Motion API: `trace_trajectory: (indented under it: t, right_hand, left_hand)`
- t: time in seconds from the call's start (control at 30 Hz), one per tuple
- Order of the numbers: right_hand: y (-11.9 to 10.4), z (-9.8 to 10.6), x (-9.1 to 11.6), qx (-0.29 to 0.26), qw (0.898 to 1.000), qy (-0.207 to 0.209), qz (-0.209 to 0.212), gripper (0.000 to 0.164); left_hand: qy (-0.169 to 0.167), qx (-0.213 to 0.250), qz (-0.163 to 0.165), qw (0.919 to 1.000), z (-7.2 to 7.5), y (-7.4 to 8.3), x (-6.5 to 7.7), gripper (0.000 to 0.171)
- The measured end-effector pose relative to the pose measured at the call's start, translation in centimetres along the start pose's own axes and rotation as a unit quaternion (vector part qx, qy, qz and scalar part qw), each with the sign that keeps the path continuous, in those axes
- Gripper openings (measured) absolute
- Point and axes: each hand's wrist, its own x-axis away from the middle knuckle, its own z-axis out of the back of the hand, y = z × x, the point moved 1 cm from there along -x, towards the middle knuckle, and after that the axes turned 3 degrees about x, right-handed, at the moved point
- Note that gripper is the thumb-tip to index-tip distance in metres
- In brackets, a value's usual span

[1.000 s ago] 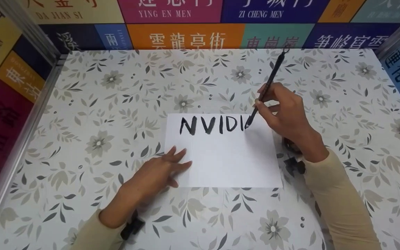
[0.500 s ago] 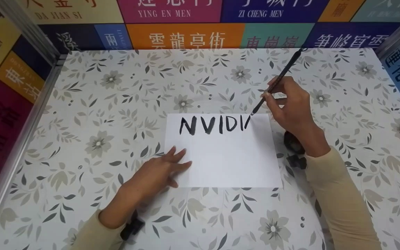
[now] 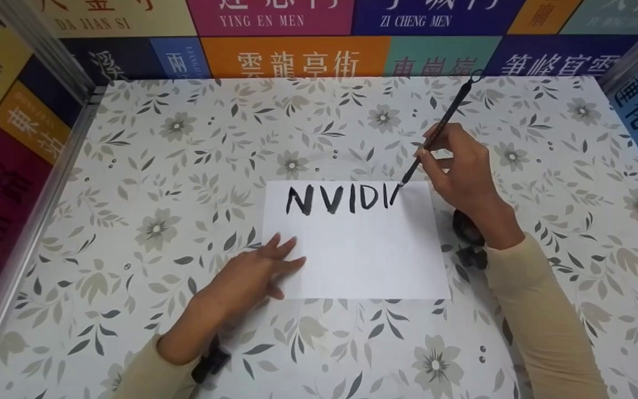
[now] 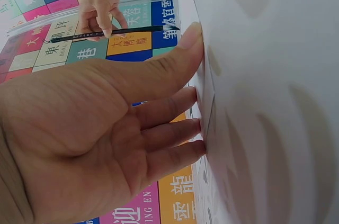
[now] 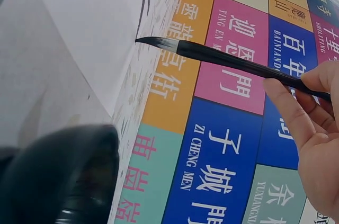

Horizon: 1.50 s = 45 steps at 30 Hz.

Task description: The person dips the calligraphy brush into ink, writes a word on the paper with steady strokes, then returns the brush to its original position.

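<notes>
A white sheet of paper lies on the table with black brushed letters along its upper part, reading NVIDI and a slanted stroke. My right hand pinches a black ink brush between thumb and fingers, its handle slanting up to the right. In the right wrist view the dark bristle tip is right at the end of a stroke near the paper's top edge. Fingers spread, my left hand rests on the paper's left edge; the left wrist view shows its fingertips against the sheet.
A floral-patterned cloth covers the table. Behind it stand colourful panels with printed characters, and more rise at both sides. A dark round object sits under the right wrist, overlapped by the arm.
The brush first lifted up and right from the foot of the slanted stroke, leaving that stroke visible. Since then its handle has tipped slightly left, its tip near the stroke's top. The left hand stayed still.
</notes>
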Motion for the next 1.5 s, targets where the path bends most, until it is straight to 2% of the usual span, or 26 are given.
trace_trajectory:
  t: [0.33, 0.7, 0.9, 1.1, 1.3, 1.5]
  right_hand:
    - [0.1, 0.0, 0.0, -0.008, 1.000, -0.018, -0.003, 0.023]
    - [-0.3, 1.0, -0.3, -0.010, 0.997, -0.073, 0.006, 0.020]
    - [-0.3, 1.2, -0.4, -0.025, 0.996, -0.089, 0.000, 0.019]
    - [-0.7, 1.5, -0.4, -0.020, 0.994, -0.106, -0.012, 0.020]
    - [-1.3, 1.8, -0.5, -0.011, 0.997, -0.070, -0.006, 0.020]
    - [-1.5, 1.3, -0.4, -0.018, 0.999, -0.037, -0.012, 0.022]
  left_hand:
    - [0.001, 0.000, -0.001, 1.0000, 0.0, 0.0, 0.0, 0.066]
    - [0.006, 0.004, 0.006, 1.0000, 0.0, 0.1, 0.0, 0.062]
    - [0.008, 0.001, -0.003, 1.0000, 0.0, 0.1, 0.0, 0.064]
    - [0.006, -0.001, 0.008, 0.9999, 0.0, 0.2, 0.1, 0.065]
    - [0.004, 0.006, 0.011, 0.9999, 0.0, 0.2, 0.1, 0.064]
    - [0.007, 0.004, 0.002, 1.0000, 0.0, 0.1, 0.0, 0.064]
